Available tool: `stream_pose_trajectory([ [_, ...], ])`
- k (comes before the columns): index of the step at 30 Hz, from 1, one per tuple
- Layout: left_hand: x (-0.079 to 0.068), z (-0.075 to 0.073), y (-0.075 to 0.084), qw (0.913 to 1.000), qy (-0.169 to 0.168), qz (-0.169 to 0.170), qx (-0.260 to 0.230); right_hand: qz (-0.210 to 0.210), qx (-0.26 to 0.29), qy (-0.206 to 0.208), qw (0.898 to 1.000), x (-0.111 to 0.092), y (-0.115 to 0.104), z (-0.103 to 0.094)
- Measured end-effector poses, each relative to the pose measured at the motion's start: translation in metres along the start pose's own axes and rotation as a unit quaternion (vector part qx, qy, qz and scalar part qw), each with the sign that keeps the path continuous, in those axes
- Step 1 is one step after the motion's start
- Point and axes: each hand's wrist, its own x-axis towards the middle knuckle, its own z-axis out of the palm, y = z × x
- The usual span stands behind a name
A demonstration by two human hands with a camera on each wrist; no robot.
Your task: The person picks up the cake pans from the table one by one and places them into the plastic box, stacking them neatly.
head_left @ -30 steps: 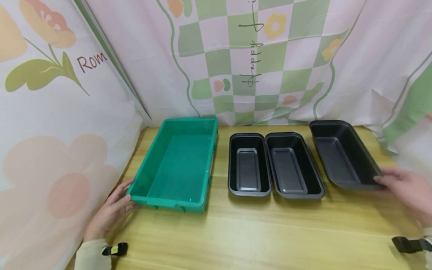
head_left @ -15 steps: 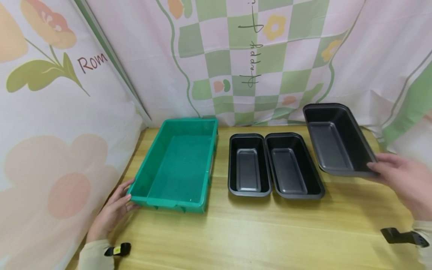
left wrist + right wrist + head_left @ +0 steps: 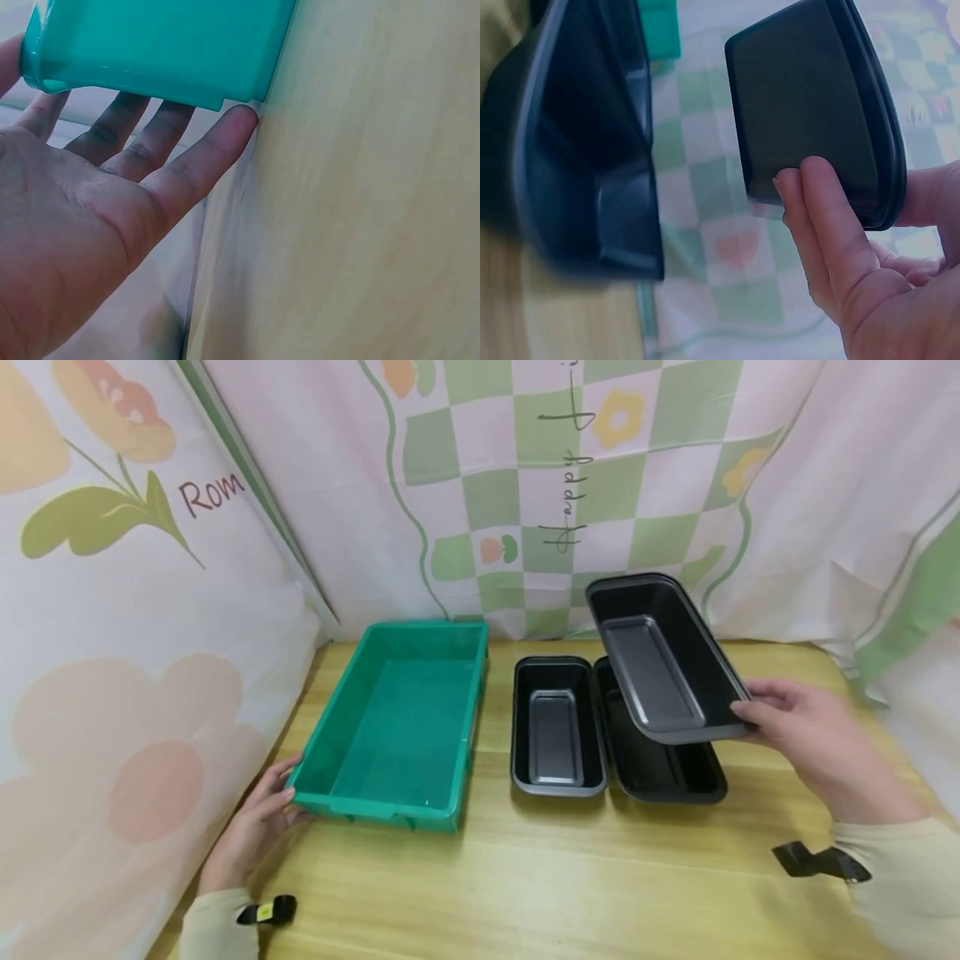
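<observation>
My right hand (image 3: 817, 747) grips a black loaf pan (image 3: 671, 672) by its near right corner, thumb on the rim and fingers underneath. The pan hangs tilted over a second loaf pan (image 3: 667, 777), hiding part of it. In the right wrist view, fingers (image 3: 829, 202) press on the held pan's outside. A third loaf pan (image 3: 557, 735) stands just left of the second. At the near left corner of the green plastic tray (image 3: 375, 810), my left hand (image 3: 251, 831) holds the rim with its thumb. Its other fingers (image 3: 206, 150) reach along the tray's outer side.
A wooden table (image 3: 540, 877) carries the tray and the two standing pans. Behind it hangs a checked, flowered cloth (image 3: 487, 485), close to the tray's far end. Another patterned cloth (image 3: 150, 693) borders the left side.
My right hand has lifted the loaf pan off the table at the right and carried it leftward, over the second pan. The left hand has stayed at the tray's corner.
</observation>
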Motion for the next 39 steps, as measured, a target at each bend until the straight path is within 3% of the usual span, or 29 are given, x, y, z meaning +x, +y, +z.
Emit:
stream_pose_trajectory([
  [2,0.0,0.0,0.0,1.0,0.001,0.002,0.002,-0.003,0.019,-0.005,1.0,0.004,-0.007,0.012],
  [7,0.0,0.0,0.0,1.0,0.002,0.004,0.009,-0.013,-0.018,-0.019,1.0,0.009,-0.022,0.045],
  [18,0.001,0.0,0.0,0.9998,0.008,0.013,0.014,-0.017,-0.015,-0.058,0.998,0.007,-0.047,0.111],
  [26,0.0,0.002,-0.002,0.9997,0.015,0.015,0.011,-0.01,-0.013,-0.062,0.998,0.003,-0.056,0.15],
  [33,0.001,0.003,-0.005,0.9995,0.024,0.019,0.0,0.003,0.035,-0.071,0.997,0.01,-0.055,0.18],
  [39,0.001,0.005,-0.008,0.9977,0.064,0.016,0.011,0.032,0.078,-0.081,0.993,0.017,-0.052,0.203],
])
